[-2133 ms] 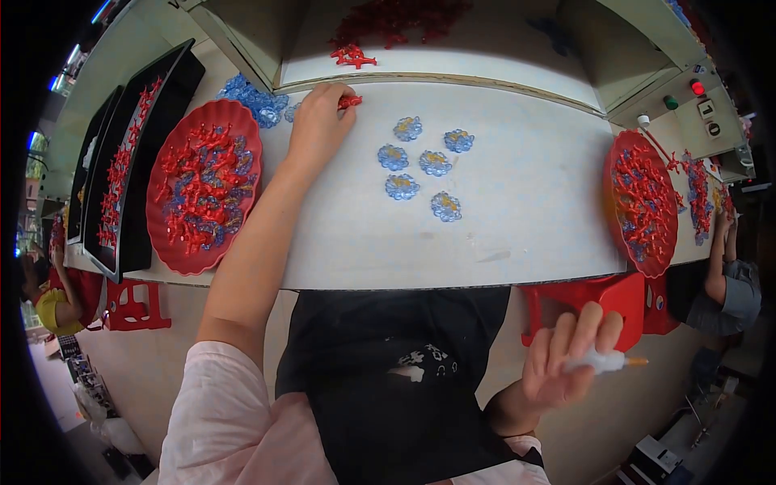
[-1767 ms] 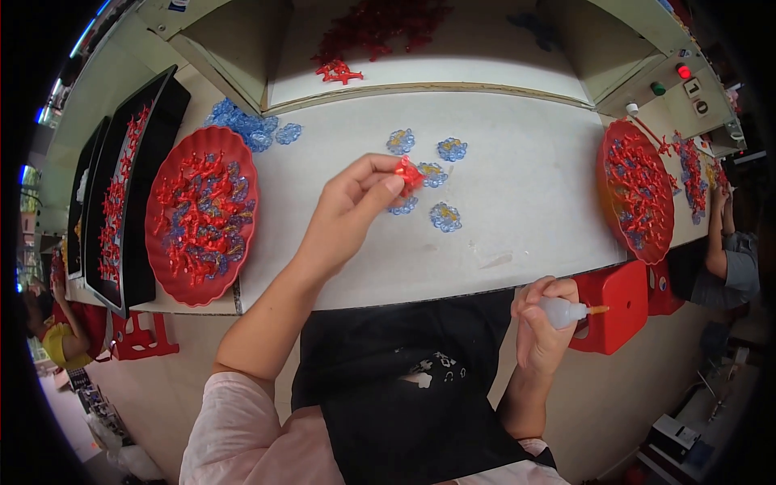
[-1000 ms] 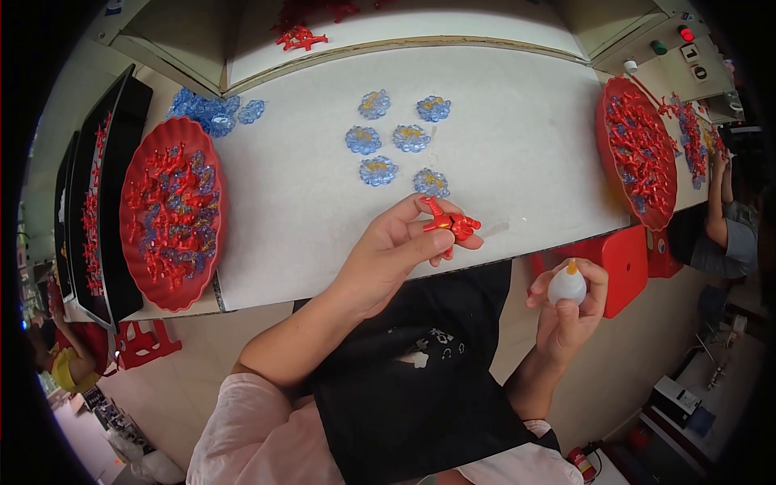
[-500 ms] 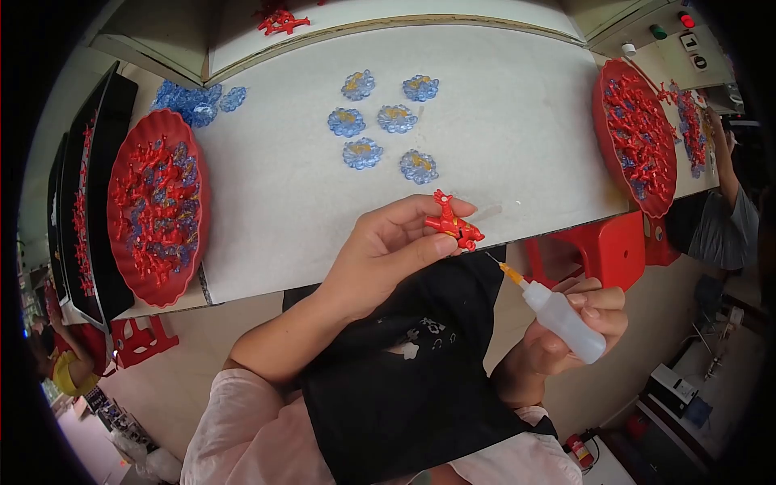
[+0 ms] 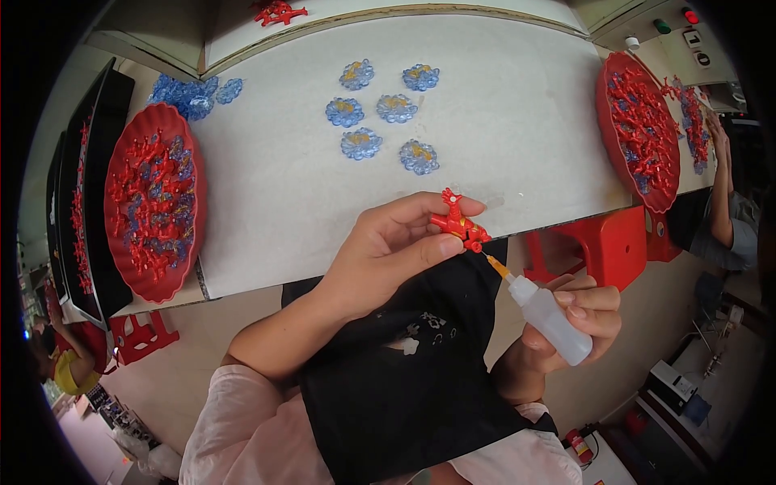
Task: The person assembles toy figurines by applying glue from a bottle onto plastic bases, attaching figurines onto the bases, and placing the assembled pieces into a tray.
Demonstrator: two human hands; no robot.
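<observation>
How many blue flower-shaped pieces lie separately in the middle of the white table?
6. They form three loose rows of two: blue flower-shaped pieces and at the back, and in the middle, and nearest.

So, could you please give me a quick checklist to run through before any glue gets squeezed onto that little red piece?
1. Red piece pinched firmly in the left hand, between thumb and fingers: ok.
2. Squeeze bottle gripped in the right hand: ok.
3. Orange nozzle tip meeting the lower end of the piece: ok, it looks to be touching.
4. Work held over the white table: not ok, it hangs past the edge above the dark apron.
5. Glue actually flowing: cannot tell.
6. Blue flower pieces clear of drips: ok.
</observation>
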